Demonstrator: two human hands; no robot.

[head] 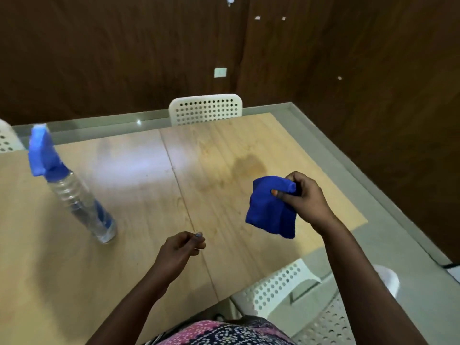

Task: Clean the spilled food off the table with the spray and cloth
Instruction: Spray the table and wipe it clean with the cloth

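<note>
My right hand [302, 195] holds a blue cloth [270, 207] bunched up in the air above the right part of the wooden table [124, 245]. A damp brownish stain [246, 166] marks the tabletop just beyond the cloth. A clear spray bottle [74, 190] with a blue trigger head stands upright on the left of the table, well apart from both hands. My left hand [181, 247] hovers low over the table's middle near the seam, fingers curled loosely, holding nothing.
A white perforated chair [205, 108] stands at the far side of the table. Another white chair [286, 282] sits at the near right edge, and a third chair's corner [6, 138] shows at far left. Dark wood-panelled walls enclose the corner.
</note>
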